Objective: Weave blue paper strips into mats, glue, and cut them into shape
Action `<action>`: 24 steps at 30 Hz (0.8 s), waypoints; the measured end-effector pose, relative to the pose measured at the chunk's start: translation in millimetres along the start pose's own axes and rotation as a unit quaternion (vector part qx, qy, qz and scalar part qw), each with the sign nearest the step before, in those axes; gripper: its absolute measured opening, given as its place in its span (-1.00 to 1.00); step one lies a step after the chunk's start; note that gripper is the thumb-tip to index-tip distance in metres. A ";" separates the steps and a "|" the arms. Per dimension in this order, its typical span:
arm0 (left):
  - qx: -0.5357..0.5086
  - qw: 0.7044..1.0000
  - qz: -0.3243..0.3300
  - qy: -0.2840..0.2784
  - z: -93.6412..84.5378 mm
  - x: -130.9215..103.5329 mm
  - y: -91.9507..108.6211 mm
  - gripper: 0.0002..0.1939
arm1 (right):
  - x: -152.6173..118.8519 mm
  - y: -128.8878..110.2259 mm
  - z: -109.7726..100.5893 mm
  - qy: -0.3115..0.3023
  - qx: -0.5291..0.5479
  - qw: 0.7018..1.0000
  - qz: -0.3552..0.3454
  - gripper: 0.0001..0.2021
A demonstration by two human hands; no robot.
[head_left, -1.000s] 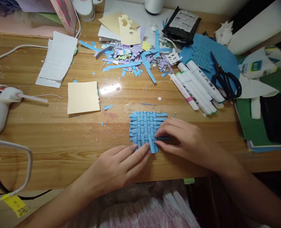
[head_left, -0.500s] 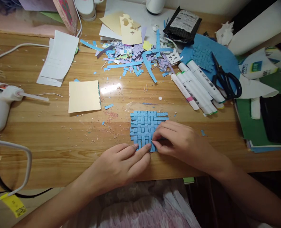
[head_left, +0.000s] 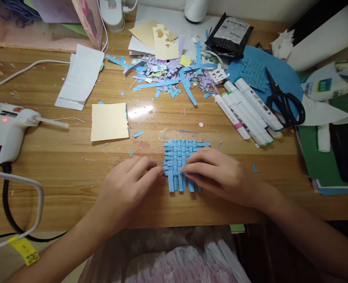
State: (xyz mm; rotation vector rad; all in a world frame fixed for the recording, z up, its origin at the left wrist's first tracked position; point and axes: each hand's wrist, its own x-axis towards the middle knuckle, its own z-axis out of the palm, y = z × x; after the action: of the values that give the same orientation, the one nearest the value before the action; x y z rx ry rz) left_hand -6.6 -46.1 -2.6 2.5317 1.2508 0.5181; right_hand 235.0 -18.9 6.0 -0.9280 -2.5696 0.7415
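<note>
A small mat woven from blue paper strips (head_left: 178,153) lies flat on the wooden table, its loose strip ends sticking out at the right and along the near edge. My left hand (head_left: 132,184) is at the mat's lower left edge, thumb and forefinger pinched on the end of a strip there. From the right, my right hand (head_left: 225,173) reaches over the mat and covers part of its right side. Its thumb and fingertips are closed together on a blue strip in the lower middle of the weave.
A cream paper square (head_left: 109,122) lies left of the mat. At the far left stands a glue gun (head_left: 9,129) with a red light lit. Paper scraps (head_left: 174,70) are heaped at the back. Markers (head_left: 247,114) and black scissors (head_left: 284,100) lie at the right.
My left hand has moved left, from the mat's near edge to its left edge. The right fingertips have shifted slightly left over the weave. The view has shifted a little.
</note>
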 end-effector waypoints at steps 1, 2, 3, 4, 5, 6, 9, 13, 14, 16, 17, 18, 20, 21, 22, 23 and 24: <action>-0.007 1.000 -0.017 -0.017 -0.7 2.8 0.2 -0.92 | 1.0 1.3 1.2 -0.004 -0.005 1.000 0.000 -0.82; -0.024 0.998 -0.050 -0.035 -1.2 5.3 1.4 -0.91 | 1.7 2.5 2.3 -0.008 -0.007 1.000 0.001 -0.82; -0.047 0.994 -0.089 -0.051 -1.5 7.4 3.7 -0.89 | 2.3 3.7 3.2 -0.011 -0.005 1.000 0.002 -0.83; -0.071 0.987 -0.128 -0.064 -1.4 8.9 6.8 -0.87 | 2.7 4.6 4.1 -0.012 -0.001 1.000 0.004 -0.83; -0.090 0.980 -0.161 -0.071 -1.0 9.8 10.5 -0.87 | 3.0 5.3 4.9 -0.010 0.005 1.000 0.005 -0.83; -0.103 0.974 -0.186 -0.072 -0.1 10.2 14.5 -0.86 | 3.1 5.8 5.5 -0.006 0.012 1.000 0.007 -0.83; -0.114 0.965 -0.232 -0.050 4.9 9.5 26.2 -0.84 | 2.4 6.1 6.6 0.004 0.038 0.999 0.018 -0.82; -0.102 0.959 -0.264 -0.010 12.8 7.8 35.3 -0.86 | -0.2 5.4 7.6 0.016 0.062 0.997 0.037 -0.80; -0.102 0.958 -0.269 -0.005 14.1 7.7 36.4 -0.87 | -0.8 5.3 8.0 0.018 0.063 0.997 0.038 -0.80; -0.104 0.956 -0.275 0.001 15.4 7.9 37.4 -0.87 | -1.5 5.3 8.7 0.019 0.063 0.997 0.039 -0.80; -0.107 0.955 -0.277 0.003 15.6 8.1 37.7 -0.87 | -1.6 5.3 9.1 0.020 0.061 0.997 0.038 -0.80; -0.110 0.954 -0.278 0.004 15.6 8.2 38.0 -0.87 | -1.6 5.4 9.4 0.020 0.059 0.997 0.037 -0.80; -0.113 0.954 -0.279 0.001 15.1 8.4 38.9 -0.88 | -1.5 5.5 9.7 0.021 0.053 0.998 0.036 -0.80; -0.108 0.954 -0.280 -0.001 14.8 8.5 39.5 -0.88 | -1.4 5.6 9.8 0.023 0.052 0.998 0.034 -0.80; -0.099 0.955 -0.279 -0.003 14.5 8.5 40.3 -0.89 | -1.3 5.6 9.9 0.024 0.051 0.998 0.034 -0.80; -0.088 0.956 -0.279 -0.007 14.3 8.4 41.2 -0.89 | -1.3 5.6 10.0 0.024 0.052 0.998 0.034 -0.79; -0.077 0.957 -0.278 -0.011 14.1 8.3 42.1 -0.88 | -1.3 5.6 10.2 0.023 0.053 0.998 0.035 -0.79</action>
State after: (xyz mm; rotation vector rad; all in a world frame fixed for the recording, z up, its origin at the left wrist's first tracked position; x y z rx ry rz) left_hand 33.8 -65.4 2.8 1.9268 1.7446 0.4278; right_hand 234.2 -19.8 -5.7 -0.9943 -2.4426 0.8566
